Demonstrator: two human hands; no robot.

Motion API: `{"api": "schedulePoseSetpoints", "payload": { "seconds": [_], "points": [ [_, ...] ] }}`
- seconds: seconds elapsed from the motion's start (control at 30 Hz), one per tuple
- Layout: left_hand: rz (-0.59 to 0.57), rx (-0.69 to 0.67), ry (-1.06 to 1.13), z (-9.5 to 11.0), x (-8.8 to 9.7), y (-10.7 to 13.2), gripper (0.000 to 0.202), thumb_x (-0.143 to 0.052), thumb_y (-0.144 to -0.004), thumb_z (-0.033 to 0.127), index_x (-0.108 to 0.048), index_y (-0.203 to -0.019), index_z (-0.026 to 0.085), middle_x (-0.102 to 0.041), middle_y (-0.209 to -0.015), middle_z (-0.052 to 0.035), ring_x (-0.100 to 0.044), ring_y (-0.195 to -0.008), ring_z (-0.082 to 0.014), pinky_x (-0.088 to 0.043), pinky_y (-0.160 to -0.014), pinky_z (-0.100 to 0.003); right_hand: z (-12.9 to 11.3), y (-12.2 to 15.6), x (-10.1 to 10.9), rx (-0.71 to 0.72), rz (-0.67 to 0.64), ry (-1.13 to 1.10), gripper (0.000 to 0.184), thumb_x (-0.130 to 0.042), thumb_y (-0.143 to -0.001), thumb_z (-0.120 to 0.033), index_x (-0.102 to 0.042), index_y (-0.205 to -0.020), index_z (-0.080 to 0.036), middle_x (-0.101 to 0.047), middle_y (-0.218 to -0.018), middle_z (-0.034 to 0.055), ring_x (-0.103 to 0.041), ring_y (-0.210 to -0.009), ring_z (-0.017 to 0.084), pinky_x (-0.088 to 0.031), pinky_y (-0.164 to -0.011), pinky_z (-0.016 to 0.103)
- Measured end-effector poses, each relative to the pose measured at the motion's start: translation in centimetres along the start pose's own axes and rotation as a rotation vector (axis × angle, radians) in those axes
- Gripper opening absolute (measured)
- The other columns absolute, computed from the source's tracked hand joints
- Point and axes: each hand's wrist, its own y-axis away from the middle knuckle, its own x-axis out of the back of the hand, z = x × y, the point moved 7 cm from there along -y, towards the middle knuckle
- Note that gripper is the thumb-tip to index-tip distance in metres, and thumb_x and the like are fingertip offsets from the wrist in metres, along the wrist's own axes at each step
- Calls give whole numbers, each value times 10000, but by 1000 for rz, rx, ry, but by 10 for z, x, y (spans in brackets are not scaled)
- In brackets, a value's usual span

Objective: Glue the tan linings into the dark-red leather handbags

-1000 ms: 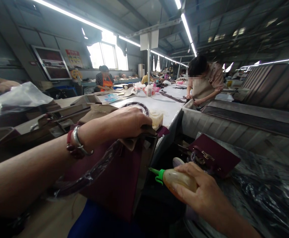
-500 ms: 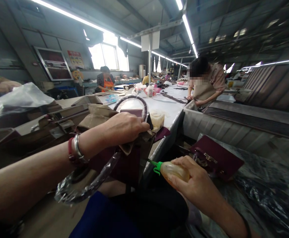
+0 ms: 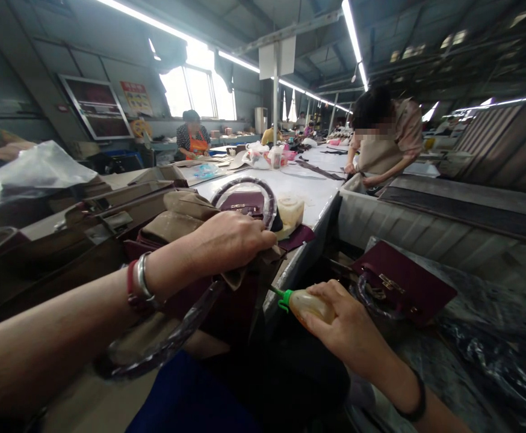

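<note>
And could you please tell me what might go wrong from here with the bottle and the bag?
1. The nozzle of the bottle in the right hand points toward the bag, so a stray drip could mark it.
2. The left hand grips the bag near its top; a looser grip might let it shift.
3. The wrapped handle loops below the left forearm and might snag.

The maroon handbag has shifted; its lower edge now sits higher. Beyond the left hand, a maroon panel with gold-toned hardware has become visible within the handle loop. The right hand has advanced the green-capped squeeze bottle slightly leftward.
</note>
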Motion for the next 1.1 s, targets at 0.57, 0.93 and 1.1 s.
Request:
{"api": "schedulePoseSetpoints", "payload": {
  "seconds": [0.57, 0.93, 1.1],
  "points": [
    [4, 82, 148, -1, -2, 14, 162, -472, -713, 66, -539, -758, 207, -606, -700, 19, -575, -639, -151, -312, -545, -265, 3, -2, -12, -32, -9, 33, 144, -596, -825, -303, -606, -952, -236, -520, -870, 11, -564, -785, 176, -441, -760, 322],
    [-76, 132, 195, 6, -2, 28, 198, -437, -682, 64, -555, -766, 199, -625, -724, 11, -591, -638, -151, -341, -542, -242, 0, 1, -17, 11, 19, 48, 136, -622, -801, -255, -606, -935, -233, -549, -872, 8, -591, -801, 172, -441, -750, 294],
    [-7, 109, 245, 12, -4, 37, 213, -427, -651, 55, -541, -759, 198, -605, -717, 17, -574, -633, -146, -342, -548, -235, 1, 4, -28, -40, -67, 81, 69, -604, -820, -254, -602, -877, -215, -537, -837, 11, -583, -754, 163, -431, -720, 285]
  ]
}}
